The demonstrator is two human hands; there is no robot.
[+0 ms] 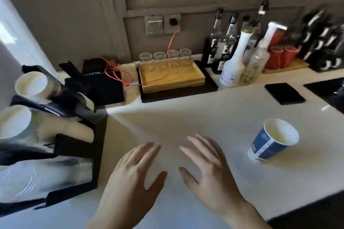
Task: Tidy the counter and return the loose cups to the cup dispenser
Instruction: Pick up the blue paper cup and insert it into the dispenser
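Observation:
A blue paper cup (268, 142) with a white inside stands upright on the white counter (186, 117), at the right. At the left edge sits a black cup dispenser (78, 147); stacks of white paper cups (31, 84) and clear plastic cups (37, 178) lie sideways in it, mouths toward me. My left hand (134, 178) and my right hand (208, 171) hover palm-down over the counter's near middle, fingers spread, both holding nothing. The blue cup is to the right of my right hand, apart from it.
At the back a yellow tray (173, 80) holds several upturned glasses. A black box (104, 83) with a red cable is left of it. Syrup bottles (232, 57), red cups (279, 57) and black packets crowd the back right. A black square pad (284, 93) lies on the counter.

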